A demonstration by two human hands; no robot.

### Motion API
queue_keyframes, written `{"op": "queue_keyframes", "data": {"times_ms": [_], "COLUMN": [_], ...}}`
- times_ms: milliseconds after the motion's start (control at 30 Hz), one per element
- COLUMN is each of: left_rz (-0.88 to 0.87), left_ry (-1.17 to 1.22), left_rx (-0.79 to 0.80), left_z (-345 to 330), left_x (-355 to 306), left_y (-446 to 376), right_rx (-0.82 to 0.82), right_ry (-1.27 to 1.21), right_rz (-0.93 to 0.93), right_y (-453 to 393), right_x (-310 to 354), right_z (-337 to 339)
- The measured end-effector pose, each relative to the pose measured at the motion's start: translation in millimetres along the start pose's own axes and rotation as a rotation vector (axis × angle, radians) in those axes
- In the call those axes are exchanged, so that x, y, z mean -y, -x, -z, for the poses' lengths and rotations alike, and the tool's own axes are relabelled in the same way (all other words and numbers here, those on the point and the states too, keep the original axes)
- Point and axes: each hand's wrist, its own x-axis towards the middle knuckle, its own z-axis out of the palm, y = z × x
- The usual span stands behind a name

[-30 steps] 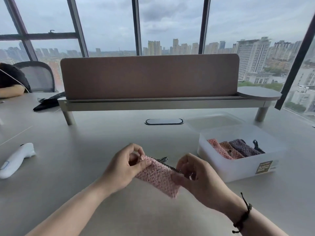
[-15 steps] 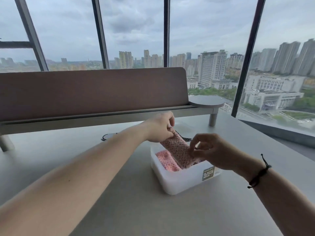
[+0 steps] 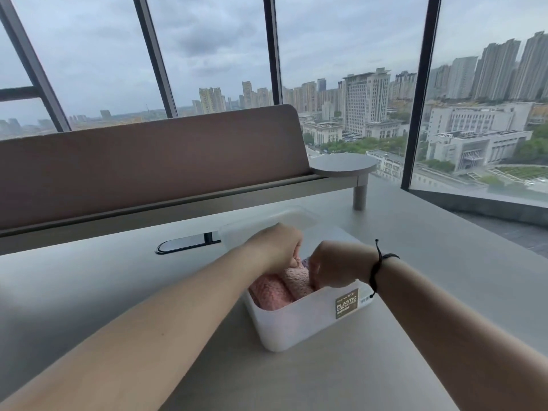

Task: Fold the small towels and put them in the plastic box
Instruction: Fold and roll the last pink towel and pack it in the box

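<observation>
Towel gripped by both hands, left and right, reaching down into plastic box.

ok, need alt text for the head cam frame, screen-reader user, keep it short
Both hands, left hand and right hand, press a folded pink towel into a white plastic box on a grey desk, beside another pink towel. Behind stand a brown desk divider and windows onto a city skyline.
</observation>
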Motion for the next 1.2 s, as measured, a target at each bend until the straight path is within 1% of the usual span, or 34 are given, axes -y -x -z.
{"op": "queue_keyframes", "data": {"times_ms": [33, 133, 167, 200, 267, 300, 367, 400, 433, 467, 533, 567, 600, 633, 667, 733, 767, 900, 1033, 1100, 1200], "left_rz": [0.003, -0.011, -0.023, -0.037, -0.058, -0.064, -0.067, -0.069, -0.070, -0.072, -0.079, -0.078, -0.072, -0.064, -0.053, -0.026, -0.020, -0.026, -0.018, -0.016, 0.003], "left_ry": [-0.011, -0.054, -0.070, -0.088, -0.115, -0.119, -0.099, -0.073, -0.044, -0.016, 0.025, 0.041, 0.063, 0.087, 0.104, 0.102, 0.099, 0.113, 0.092, 0.088, 0.077], "left_rx": [-0.008, -0.054, -0.075, -0.099, -0.140, -0.154, -0.170, -0.169, -0.165, -0.155, -0.134, -0.118, -0.082, -0.018, 0.067, 0.239, 0.285, 0.312, 0.359, 0.389, 0.431], "left_z": [-3.2, -10.6, -11.9, -13.0, -15.2, -15.8, -15.6, -14.7, -13.7, -12.5, -8.9, -6.7, -4.0, -1.3, 1.0, 3.4, 2.9, -0.3, -0.1, 2.2, 8.7], "left_x": [-0.1, 0.0, -0.5, -0.4, -0.2, 0.0, 1.0, 1.7, 2.5, 2.7, 3.2, 4.2, 5.2, 6.5, 8.1, 10.6, 11.3, 14.3, 16.9, 20.0, 33.3], "left_y": [-0.1, 1.1, 2.5, 3.8, 5.6, 6.6, 8.7, 10.3, 12.1, 14.2, 19.4, 22.7, 26.8, 31.1, 35.0, 41.4, 42.6, 39.3, 40.5, 44.3, 53.8], "right_rx": [0.011, 0.038, 0.070, 0.085, 0.091, 0.111, 0.136, 0.135, 0.109, 0.014, 0.034, 0.029, 0.020, 0.015, 0.008, -0.006, 0.009, -0.005, -0.045, -0.111, -0.159], "right_ry": [-0.004, 0.217, 0.334, 0.384, 0.398, 0.378, 0.207, 0.151, 0.080, -0.064, -0.183, -0.236, -0.232, -0.162, -0.155, -0.280, -0.310, -0.358, -0.310, -0.269, -0.269], "right_rz": [-0.034, 0.015, 0.063, 0.082, 0.049, 0.010, -0.057, -0.054, -0.089, -0.165, -0.235, -0.275, -0.236, -0.178, -0.164, -0.155, -0.157, -0.180, -0.205, -0.210, -0.149], "right_y": [3.0, 7.0, 5.3, 4.8, 2.8, 3.7, 3.3, 5.1, 5.8, 0.9, 1.7, 1.8, -1.8, -2.7, -2.7, -4.5, -4.6, -4.2, -0.6, -0.2, 7.0], "right_x": [5.8, 6.8, 5.1, 3.5, 2.7, 2.7, 1.9, 3.2, 4.2, 3.3, 3.2, 3.6, -0.1, -5.0, -8.4, -12.4, -12.8, -9.1, 0.5, 9.2, 19.3], "right_z": [-0.4, -1.8, -1.4, -0.7, 1.0, 1.9, 5.8, 7.5, 8.4, 6.5, -0.3, -0.4, -1.4, -1.9, -2.0, -4.3, -4.1, -4.5, -8.1, -11.5, -8.0]}}
